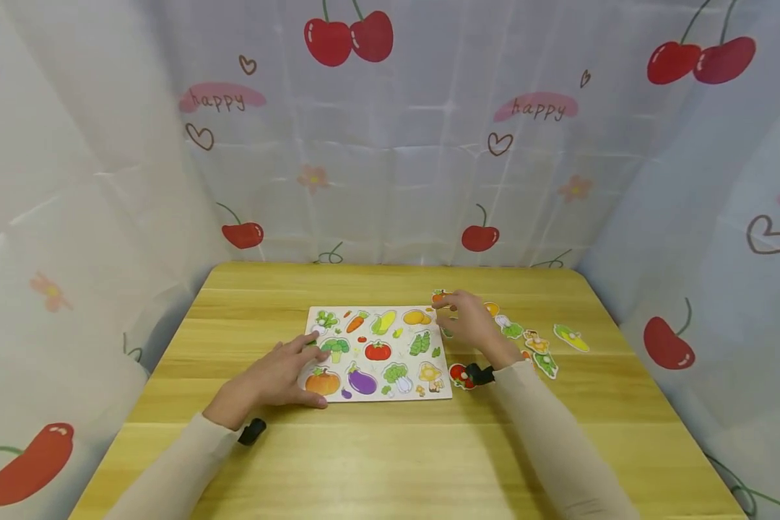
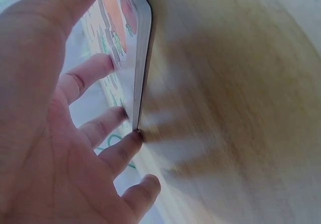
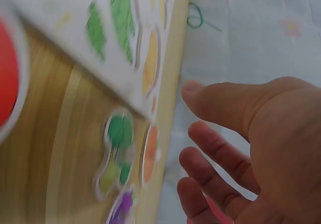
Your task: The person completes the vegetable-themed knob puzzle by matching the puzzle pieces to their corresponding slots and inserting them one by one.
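A vegetable puzzle board (image 1: 398,349) lies on the wooden table, with pictures such as a tomato, eggplant and pumpkin. My left hand (image 1: 273,375) rests at its left edge, fingers spread; in the left wrist view some fingertips (image 2: 131,142) touch the board's edge. Beyond the board's upper right corner hovers my right hand (image 1: 471,321), fingers slightly bent and nothing between them. Beneath it lie a pumpkin piece (image 1: 440,296) and a broccoli piece (image 3: 120,131), the latter partly hidden in the head view. A tomato piece (image 1: 458,375) lies beside the board, below the right wrist.
Right of the right hand are scattered a corn piece (image 1: 570,337), a bok choy piece (image 1: 508,327), a mushroom piece (image 1: 536,341) and a leafy green piece (image 1: 546,365). A cherry-print curtain (image 1: 383,159) encloses the table (image 1: 364,462) at the back and sides.
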A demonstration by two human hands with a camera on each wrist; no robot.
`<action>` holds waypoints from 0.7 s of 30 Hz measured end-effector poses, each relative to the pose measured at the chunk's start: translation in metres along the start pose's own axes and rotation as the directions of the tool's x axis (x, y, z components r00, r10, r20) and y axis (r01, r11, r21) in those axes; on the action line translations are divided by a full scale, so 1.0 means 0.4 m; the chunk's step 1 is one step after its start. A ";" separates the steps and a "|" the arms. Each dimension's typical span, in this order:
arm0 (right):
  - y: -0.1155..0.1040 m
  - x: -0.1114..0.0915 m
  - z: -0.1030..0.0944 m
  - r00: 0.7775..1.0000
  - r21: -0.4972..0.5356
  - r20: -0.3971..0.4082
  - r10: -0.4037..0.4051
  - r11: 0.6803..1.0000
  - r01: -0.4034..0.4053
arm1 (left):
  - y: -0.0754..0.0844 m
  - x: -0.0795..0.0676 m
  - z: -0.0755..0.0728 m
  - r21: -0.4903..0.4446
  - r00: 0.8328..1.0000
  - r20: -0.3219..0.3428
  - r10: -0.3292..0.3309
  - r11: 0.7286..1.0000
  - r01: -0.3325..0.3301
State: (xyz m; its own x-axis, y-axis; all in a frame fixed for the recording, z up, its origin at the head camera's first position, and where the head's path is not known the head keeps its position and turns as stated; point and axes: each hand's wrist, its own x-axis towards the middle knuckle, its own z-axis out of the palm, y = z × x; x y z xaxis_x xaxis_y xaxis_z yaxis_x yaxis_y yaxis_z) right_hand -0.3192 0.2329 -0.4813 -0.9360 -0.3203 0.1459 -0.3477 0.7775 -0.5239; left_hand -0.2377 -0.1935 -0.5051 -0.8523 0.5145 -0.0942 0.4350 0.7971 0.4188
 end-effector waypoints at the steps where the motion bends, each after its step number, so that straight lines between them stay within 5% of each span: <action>1: 0.014 -0.010 -0.007 1.000 -0.007 -0.004 0.002 1.000 -0.002 | -0.001 0.000 0.001 -0.002 1.000 0.002 0.000 1.000 0.000; 10: 0.111 -0.095 -0.071 1.000 -0.027 -0.003 0.010 1.000 -0.010 | -0.010 -0.001 0.007 -0.012 1.000 0.004 0.014 1.000 -0.014; 21: 0.250 -0.191 -0.183 0.989 -0.056 -0.002 0.150 0.987 -0.149 | -0.011 0.002 -0.004 -0.010 1.000 0.001 0.021 1.000 -0.021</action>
State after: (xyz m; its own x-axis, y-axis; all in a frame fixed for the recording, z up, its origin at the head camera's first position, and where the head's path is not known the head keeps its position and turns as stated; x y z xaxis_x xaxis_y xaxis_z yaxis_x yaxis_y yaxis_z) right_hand -0.2864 0.3745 -0.4835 -0.9776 -0.1994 0.0673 -0.2064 0.8459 -0.4917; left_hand -0.2407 -0.1971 -0.5057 -0.8427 0.5315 -0.0864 0.4497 0.7829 0.4300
